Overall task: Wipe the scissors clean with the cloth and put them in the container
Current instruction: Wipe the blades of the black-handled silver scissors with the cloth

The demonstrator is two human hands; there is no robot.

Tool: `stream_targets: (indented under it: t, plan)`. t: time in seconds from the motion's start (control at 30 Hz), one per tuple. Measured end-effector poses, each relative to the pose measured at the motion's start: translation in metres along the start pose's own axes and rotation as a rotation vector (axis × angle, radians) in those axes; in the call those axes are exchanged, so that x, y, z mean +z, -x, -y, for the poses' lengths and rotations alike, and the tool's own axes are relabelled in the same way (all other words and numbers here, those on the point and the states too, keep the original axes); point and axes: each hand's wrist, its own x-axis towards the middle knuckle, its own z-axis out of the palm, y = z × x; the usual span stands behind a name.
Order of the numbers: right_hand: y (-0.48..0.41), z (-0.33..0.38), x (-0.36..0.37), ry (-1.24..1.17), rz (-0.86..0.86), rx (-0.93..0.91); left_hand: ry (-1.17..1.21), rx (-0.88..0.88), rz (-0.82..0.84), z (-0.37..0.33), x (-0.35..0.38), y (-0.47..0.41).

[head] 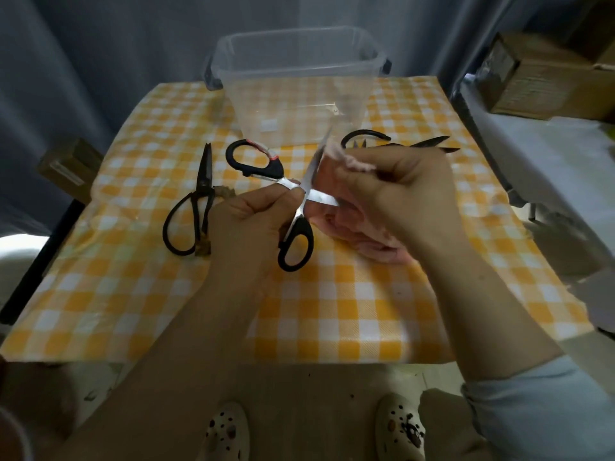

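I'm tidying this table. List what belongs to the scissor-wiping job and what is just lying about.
Job:
- open scissors in the left hand
- pink cloth in the right hand
- clear container
- probably waiting their turn: black scissors at left, second pair behind the right hand

Lying about:
- cardboard boxes on the right
- small box off the table's left edge

One wide-angle head view looks forward and down from the near side of the surface (332, 311), close above the left hand (246, 221) and right hand (399, 194); it reaches the container (299, 78) at the far edge and the floor (299, 387) and shoes (226, 430) below.
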Motion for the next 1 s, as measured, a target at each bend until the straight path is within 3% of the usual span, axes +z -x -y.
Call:
stream_targets:
  t: [0.13,0.3,0.47,0.83,1.0]
  plan:
    - [0.004,-0.015,0.018,0.362,0.123,-0.293,0.014,0.021,0.024,-0.003,0.000,0.002]
    - [0.004,-0.026,0.022,0.446,0.078,-0.441,0.051,0.011,0.009,-0.005,0.000,0.002]
    - [0.002,-0.026,0.022,0.401,0.005,-0.449,0.058,0.020,0.003,-0.006,0.002,0.003]
    - [0.006,-0.026,0.025,0.411,0.078,-0.520,0.026,0.075,-0.008,-0.006,-0.002,0.000]
    - [0.002,-0.023,0.025,0.393,-0.097,-0.469,-0.007,0.107,0.004,-0.003,0.004,0.005]
